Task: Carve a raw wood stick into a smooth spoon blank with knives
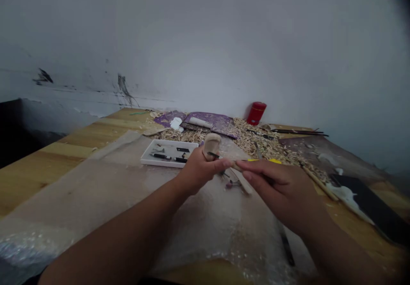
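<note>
My left hand point(195, 172) is closed around a pale carved piece of wood point(211, 143), whose rounded top sticks up out of the fist. The short dark blade of a woodcarving knife point(213, 155) lies against this wood. Fingers of my right hand point(278, 182) pinch the knife's handle, most of which is hidden in the grip. My left thumb reaches across toward the handle, close to the right fingertips. Just below the hands, a pale wooden strip point(241, 181) and a small burr-like bit point(232, 184) lie on the plastic sheet.
A white tray point(147, 162) with pen-like tools and a blade stands left of my hands. Wood shavings point(282, 148) heap behind, around a purple sheet point(221, 120). A red tin point(256, 113) stands by the wall. Bubble wrap point(105, 199) covers the table; a dark slab point(374, 204) lies right.
</note>
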`<act>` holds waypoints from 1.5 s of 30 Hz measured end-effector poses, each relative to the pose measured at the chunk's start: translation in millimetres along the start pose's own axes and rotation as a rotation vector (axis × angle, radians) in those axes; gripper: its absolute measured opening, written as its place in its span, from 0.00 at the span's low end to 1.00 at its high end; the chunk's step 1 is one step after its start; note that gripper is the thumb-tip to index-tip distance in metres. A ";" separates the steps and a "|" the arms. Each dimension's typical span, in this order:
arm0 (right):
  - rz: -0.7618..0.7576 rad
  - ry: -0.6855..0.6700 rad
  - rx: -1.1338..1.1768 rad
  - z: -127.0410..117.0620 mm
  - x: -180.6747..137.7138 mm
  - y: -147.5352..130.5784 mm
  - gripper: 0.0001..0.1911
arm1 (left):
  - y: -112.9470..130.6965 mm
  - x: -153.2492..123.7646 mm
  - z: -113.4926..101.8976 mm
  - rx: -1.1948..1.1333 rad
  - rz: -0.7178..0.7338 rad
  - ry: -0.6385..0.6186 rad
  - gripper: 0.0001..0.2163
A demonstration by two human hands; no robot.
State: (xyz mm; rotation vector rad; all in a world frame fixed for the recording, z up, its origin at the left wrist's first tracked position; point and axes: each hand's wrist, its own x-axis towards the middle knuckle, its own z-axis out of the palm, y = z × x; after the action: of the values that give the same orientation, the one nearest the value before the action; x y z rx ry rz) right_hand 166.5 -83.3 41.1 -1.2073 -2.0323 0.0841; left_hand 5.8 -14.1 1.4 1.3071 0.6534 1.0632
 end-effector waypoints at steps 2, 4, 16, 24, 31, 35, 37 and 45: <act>0.000 -0.013 -0.017 -2.7 -0.6 -1.0 0.10 | 0.5 -1.0 2.2 -0.022 0.012 -0.050 0.10; 0.012 -0.024 -0.030 -4.3 -1.0 -2.9 0.11 | 0.8 -2.1 4.8 -0.037 0.027 -0.062 0.09; -0.100 0.120 -0.035 19.6 -8.3 -10.2 0.10 | 2.4 -9.6 13.8 -0.163 -0.022 0.076 0.15; 0.011 0.224 0.077 47.1 -11.9 -18.9 0.12 | 8.3 -11.4 21.3 -0.315 -0.030 0.097 0.14; 0.269 0.261 0.386 46.9 -6.0 -8.9 0.10 | 1.6 -10.2 19.0 -0.316 -0.033 0.064 0.15; 0.192 0.198 0.237 25.6 -3.3 -2.1 0.09 | 0.7 -7.1 14.6 -0.220 -0.032 0.054 0.16; 0.139 0.145 0.154 15.4 -1.8 -1.2 0.09 | 0.3 -5.9 12.7 -0.158 -0.022 0.070 0.15; 0.082 -0.002 0.068 2.2 2.2 1.2 0.09 | -4.1 -5.5 16.0 -0.119 -0.059 0.072 0.14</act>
State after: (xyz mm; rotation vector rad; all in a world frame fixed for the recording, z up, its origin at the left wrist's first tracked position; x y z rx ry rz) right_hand 165.3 -80.2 40.3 -1.2481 -1.9657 0.1929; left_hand 18.5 -25.8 -0.5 1.1455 0.6685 1.0881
